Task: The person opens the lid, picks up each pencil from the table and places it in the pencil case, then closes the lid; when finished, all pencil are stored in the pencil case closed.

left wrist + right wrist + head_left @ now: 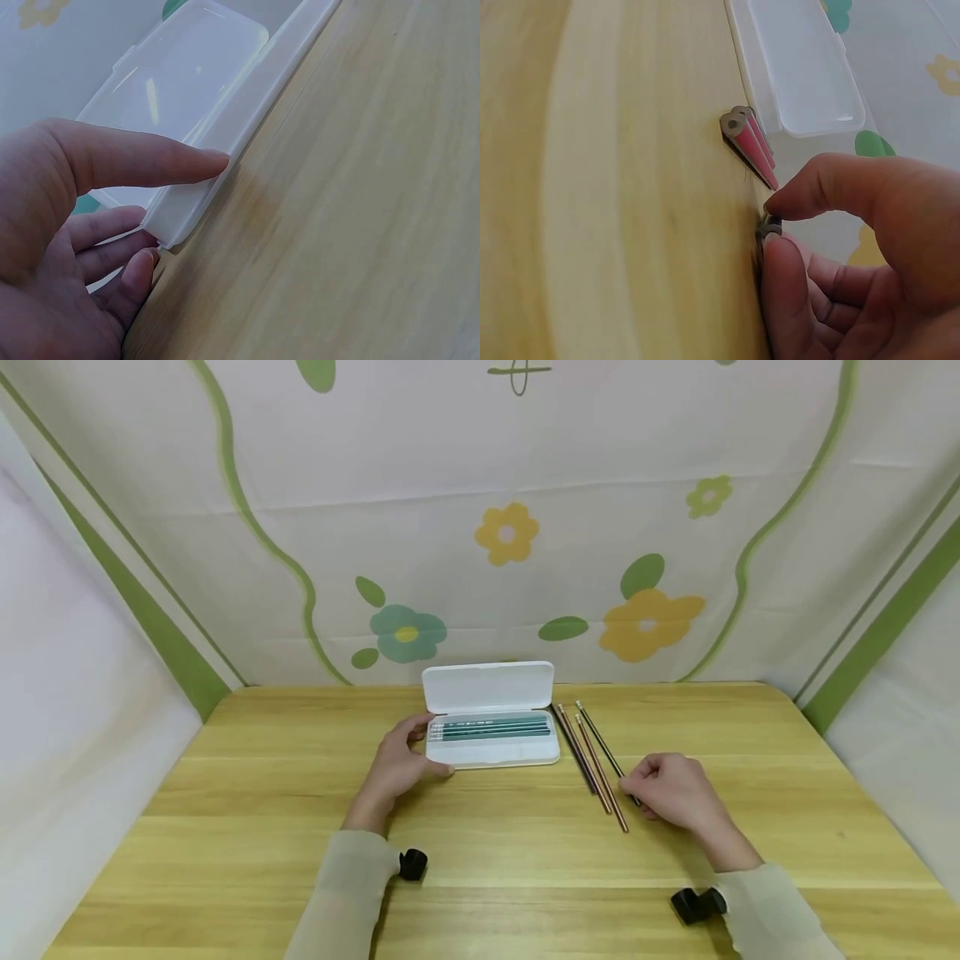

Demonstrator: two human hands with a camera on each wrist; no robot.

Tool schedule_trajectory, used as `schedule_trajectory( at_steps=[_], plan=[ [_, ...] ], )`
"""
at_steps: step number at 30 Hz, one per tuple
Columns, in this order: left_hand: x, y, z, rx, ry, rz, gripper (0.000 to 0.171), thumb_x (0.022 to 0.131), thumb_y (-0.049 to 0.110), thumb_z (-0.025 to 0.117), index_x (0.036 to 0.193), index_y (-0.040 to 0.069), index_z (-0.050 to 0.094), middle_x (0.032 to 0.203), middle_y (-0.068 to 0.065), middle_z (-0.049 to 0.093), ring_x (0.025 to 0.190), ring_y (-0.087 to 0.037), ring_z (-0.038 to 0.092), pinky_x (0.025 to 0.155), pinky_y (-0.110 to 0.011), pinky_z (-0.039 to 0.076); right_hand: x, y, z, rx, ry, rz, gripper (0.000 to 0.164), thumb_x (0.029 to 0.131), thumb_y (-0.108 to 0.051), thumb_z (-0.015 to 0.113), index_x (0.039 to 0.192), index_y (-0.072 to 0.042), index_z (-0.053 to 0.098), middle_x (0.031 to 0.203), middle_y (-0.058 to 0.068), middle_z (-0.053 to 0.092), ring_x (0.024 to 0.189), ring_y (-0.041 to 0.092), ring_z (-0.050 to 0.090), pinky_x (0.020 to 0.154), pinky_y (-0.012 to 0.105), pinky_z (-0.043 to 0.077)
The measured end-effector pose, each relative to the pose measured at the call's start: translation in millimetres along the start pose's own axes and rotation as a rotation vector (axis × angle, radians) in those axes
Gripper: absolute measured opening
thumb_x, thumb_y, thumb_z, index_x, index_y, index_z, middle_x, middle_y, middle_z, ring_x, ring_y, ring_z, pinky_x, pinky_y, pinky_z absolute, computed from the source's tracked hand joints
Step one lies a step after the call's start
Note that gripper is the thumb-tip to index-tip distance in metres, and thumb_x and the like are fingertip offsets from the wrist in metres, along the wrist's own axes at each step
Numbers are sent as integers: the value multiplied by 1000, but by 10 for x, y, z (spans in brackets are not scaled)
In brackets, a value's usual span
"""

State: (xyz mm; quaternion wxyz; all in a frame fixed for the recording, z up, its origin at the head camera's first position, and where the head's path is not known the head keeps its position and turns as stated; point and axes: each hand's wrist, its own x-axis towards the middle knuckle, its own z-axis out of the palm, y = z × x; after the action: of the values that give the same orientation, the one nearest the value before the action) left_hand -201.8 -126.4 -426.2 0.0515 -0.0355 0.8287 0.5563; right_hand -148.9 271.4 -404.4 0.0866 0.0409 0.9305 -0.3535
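Note:
A white pencil case (pixel 495 752) lies with its lid (pixel 487 687) raised, and several teal pencils (pixel 491 727) rest in it side by side. My left hand (pixel 396 766) grips its left end; in the left wrist view the thumb (pixel 187 163) presses along the front wall while the other fingers are round the end. On the right, my right hand (pixel 675 789) pinches a dark pencil (pixel 599 738) near its close end between thumb and forefinger. That pencil slants on the table, its far end beside a loose group of pencils (pixel 602 774).
The loose pencils, dark and reddish, lie slanted just right of the case. A wooden table (pixel 525 893) carries everything. Behind it hangs a flower-patterned cloth (pixel 465 585), close to the raised lid. Both sleeves have a black wrist device (pixel 699 906) strapped on.

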Motion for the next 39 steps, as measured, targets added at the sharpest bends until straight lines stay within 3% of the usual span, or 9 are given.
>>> schedule_trajectory(
  at_steps=[5, 10, 18, 24, 32, 39],
  plan=[
    [-2, -12, -3, 5, 0, 1, 94, 71, 2, 93, 156, 14, 55, 156, -13, 54, 139, -36, 48, 118, -56, 42, 6, 11, 1, 33, 5, 6, 23, 92, -28, 76, 97, -6, 74, 76, 2, 74, 64, 15, 71, 60, 32, 59],
    [-7, -6, 2, 2, 1, 6, 93, 71, 1, 92, 155, 14, 56, 156, -14, 54, 139, -37, 48, 120, -58, 40, -4, 48, -18, 185, -21, 53, 25, 93, -21, 74, 106, 0, 73, 86, 6, 75, 73, 16, 71, 65, 30, 63],
    [-10, -17, 2, -8, 6, 10, 93, 70, 0, 92, 155, 15, 57, 155, -13, 55, 138, -36, 49, 119, -57, 41, 44, 179, -84, 374, -102, 27, 34, 108, -16, 63, 126, 13, 65, 101, 11, 75, 80, 14, 73, 72, 29, 65],
    [-3, -31, 4, -12, 7, 18, 94, 69, 0, 93, 155, 14, 57, 156, -12, 56, 138, -36, 49, 118, -56, 42, 74, 236, -137, 451, -103, 9, 40, 111, -16, 58, 135, 16, 59, 109, 12, 74, 86, 11, 75, 77, 28, 65],
    [6, -26, 2, -11, -1, 18, 94, 69, 0, 94, 154, 15, 58, 155, -13, 57, 137, -36, 50, 115, -54, 44, 78, 147, -251, 459, -70, -103, 39, 112, -17, 58, 136, 14, 56, 113, 15, 71, 96, 12, 73, 85, 29, 64],
    [0, -12, -12, -12, -1, 9, 94, 68, 0, 93, 154, 15, 58, 155, -12, 57, 137, -36, 50, 115, -54, 43, 119, -187, -302, 270, 3, -228, 40, 111, -28, 60, 136, 4, 62, 120, 20, 70, 99, 15, 73, 86, 29, 62]
  ],
)
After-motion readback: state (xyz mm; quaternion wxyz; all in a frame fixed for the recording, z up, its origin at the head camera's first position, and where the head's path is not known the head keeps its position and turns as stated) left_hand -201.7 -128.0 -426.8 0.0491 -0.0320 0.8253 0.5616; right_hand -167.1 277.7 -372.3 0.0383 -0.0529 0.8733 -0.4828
